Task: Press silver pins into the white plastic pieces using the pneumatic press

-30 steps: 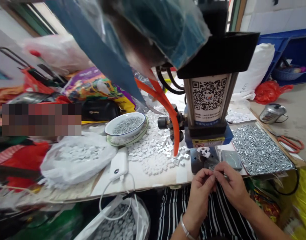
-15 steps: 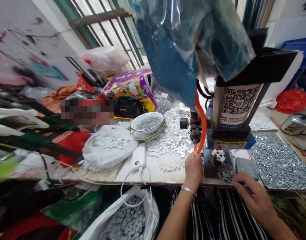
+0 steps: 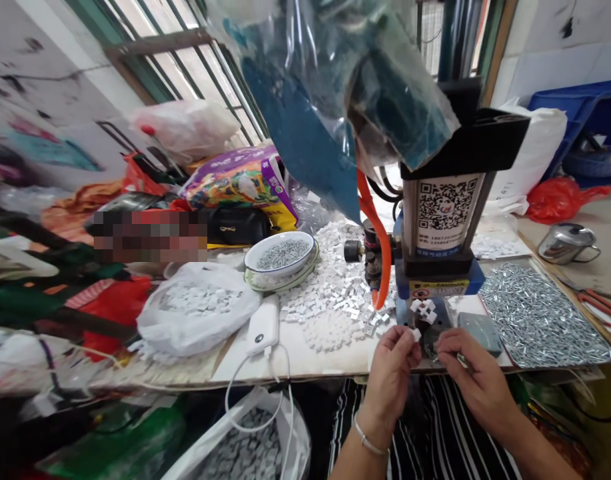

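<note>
Between its thumb and fingers, my left hand pinches a small white plastic piece in front of the press. My right hand is close beside it, fingertips pressed together over a small heap of metal pins; what they hold, if anything, is too small to make out. Just beyond both hands, a cross-shaped cluster of white parts sits at the work spot of the bench press. A grey lidded box lies to the right of my right hand.
White pieces are heaped left of the press, near a bowl of pins, a bag of pieces and a white power bank. Rightward are a pin tray, metal cup and scissors. An open sack stands below.
My left hand has come back from the heap beside the press and now shows a white piece in its fingers. My right hand has moved left, towards it. The view has shifted slightly.
</note>
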{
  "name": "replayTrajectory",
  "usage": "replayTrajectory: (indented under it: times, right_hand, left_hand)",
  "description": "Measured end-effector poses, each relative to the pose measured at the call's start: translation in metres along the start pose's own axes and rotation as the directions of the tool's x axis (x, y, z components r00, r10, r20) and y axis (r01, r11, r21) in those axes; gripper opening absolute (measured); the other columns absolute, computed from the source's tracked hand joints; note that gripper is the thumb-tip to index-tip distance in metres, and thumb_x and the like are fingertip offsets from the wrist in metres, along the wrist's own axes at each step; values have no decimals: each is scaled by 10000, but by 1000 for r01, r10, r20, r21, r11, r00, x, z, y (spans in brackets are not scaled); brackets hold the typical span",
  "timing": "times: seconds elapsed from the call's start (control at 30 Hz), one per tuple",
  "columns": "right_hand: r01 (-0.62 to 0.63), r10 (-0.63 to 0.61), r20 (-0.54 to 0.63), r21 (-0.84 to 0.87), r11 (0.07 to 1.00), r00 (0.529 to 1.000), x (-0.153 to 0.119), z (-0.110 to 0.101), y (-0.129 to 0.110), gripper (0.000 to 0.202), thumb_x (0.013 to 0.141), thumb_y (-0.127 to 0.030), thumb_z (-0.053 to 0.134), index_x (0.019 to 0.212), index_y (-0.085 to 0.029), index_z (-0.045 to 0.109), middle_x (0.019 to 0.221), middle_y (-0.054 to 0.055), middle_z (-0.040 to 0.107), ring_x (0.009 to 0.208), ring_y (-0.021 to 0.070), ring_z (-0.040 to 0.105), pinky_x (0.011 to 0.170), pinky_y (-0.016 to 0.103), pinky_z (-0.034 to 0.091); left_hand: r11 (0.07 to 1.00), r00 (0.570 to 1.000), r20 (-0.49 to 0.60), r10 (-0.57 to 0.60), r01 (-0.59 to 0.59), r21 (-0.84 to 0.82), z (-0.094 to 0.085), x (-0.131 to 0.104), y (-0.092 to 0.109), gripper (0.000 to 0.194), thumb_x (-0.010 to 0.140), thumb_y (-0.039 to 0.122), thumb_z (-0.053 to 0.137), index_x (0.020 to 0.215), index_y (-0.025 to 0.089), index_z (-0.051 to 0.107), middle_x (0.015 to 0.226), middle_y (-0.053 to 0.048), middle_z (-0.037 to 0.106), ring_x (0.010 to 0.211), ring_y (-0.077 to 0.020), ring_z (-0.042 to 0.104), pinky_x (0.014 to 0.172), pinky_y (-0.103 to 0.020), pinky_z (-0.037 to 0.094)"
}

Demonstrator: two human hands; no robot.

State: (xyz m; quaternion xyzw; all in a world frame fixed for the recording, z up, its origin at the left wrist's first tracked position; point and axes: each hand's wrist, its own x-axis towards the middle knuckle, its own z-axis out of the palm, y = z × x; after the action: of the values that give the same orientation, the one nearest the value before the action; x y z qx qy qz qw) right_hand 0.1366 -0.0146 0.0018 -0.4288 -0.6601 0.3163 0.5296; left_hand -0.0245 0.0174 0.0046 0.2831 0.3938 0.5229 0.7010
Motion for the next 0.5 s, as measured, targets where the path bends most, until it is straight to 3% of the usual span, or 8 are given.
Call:
replayTrajectory:
  times: [0.07,0.2,0.37,0.5]
  right_hand:
    - [33,-33,-32,13,999,999,6,7,-2,125,1022,-231,498,953,-228,602,995,46,607,978,189,592,881,309,470]
    - [46,-46,-87,3,999,995,12,13,-1,142,1027,-215,474,937,-224,583,939,40,611,905,179,601,819,304,484]
    - [85,-96,-115,-90,992,989,12,9,1,122,1008,-187,496,966,-220,606,924,44,636,880,185,619,783,313,507]
    - [203,-213,-51,-164,965,976,12,7,-3,195,994,-132,481,1051,-223,643,985,72,675,955,210,640,840,363,541]
  left_hand:
    - [990,994,77,-80,89,-114,10,-13,-1,321,772,398,814,839,158,612,693,19,576,619,-92,517,628,-226,390]
    - [973,969,184,-165,190,-129,15,-23,-4,289,806,381,793,830,135,644,679,3,592,581,-84,531,579,-213,376]
    - [973,957,239,-164,197,-124,15,-21,-7,282,794,376,803,819,126,673,687,-15,613,571,-90,536,559,-217,379]
    - [970,956,258,-137,182,-158,16,-18,-9,277,795,377,804,805,126,687,667,-6,590,566,-83,514,550,-211,369]
